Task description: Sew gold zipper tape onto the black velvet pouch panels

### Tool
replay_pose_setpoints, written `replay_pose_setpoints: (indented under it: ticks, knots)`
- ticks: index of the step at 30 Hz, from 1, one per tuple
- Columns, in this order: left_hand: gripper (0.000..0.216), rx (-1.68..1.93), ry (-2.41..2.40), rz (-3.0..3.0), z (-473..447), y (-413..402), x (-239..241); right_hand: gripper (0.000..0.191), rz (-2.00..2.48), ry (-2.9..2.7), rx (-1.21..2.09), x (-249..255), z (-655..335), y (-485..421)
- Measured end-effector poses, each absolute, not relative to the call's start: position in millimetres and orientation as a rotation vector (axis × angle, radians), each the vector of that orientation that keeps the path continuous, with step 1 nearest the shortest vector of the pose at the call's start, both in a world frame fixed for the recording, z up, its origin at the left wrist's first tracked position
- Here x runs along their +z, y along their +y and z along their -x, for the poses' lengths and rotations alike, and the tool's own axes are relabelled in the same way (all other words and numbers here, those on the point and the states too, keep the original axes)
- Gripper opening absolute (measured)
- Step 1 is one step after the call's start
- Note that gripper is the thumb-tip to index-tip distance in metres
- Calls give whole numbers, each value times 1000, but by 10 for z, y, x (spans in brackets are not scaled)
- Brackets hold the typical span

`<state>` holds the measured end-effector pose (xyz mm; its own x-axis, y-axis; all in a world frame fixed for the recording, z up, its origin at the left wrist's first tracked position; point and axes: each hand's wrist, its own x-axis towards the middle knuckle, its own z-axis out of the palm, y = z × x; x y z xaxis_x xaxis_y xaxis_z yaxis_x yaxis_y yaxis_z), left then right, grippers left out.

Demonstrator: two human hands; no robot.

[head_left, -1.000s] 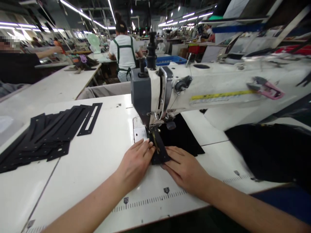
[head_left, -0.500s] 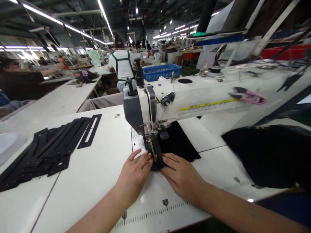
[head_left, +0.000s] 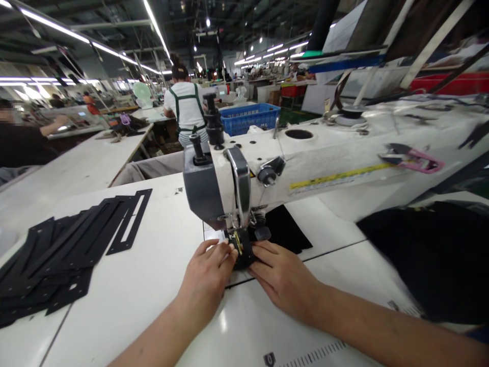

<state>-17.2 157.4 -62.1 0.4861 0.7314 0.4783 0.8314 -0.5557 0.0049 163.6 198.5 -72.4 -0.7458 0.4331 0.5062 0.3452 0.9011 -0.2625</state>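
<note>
My left hand (head_left: 206, 278) and my right hand (head_left: 282, 278) lie on either side of a small black fabric piece (head_left: 243, 253) under the presser foot of the white sewing machine (head_left: 267, 173). The left fingers curl onto the piece's left edge. The right hand rests flat with its fingers spread, fingertips on the piece's right edge. More black fabric (head_left: 284, 229) lies behind the needle, under the machine's arm.
A fanned stack of black cut frame pieces (head_left: 64, 250) lies on the white table (head_left: 133, 300) at the left. A dark fabric heap (head_left: 431, 255) sits at the right. Pink snips (head_left: 412, 158) rest on the machine arm. People work at the tables behind.
The black piece has fed away from me under the foot, and both hands have followed it toward the needle. The view has moved closer to the machine.
</note>
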Motion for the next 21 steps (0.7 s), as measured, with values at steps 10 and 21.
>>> replay_pose_setpoints:
  ticks: [10,21]
  knots:
    - [20,-653,-1377,2505,268,1709,-679,17,581,-2426,237,-704,-1557,2129]
    - [24,-601,-1314,2499,267,1659,-704,25,522,-2440,157,-711,-1533,2133]
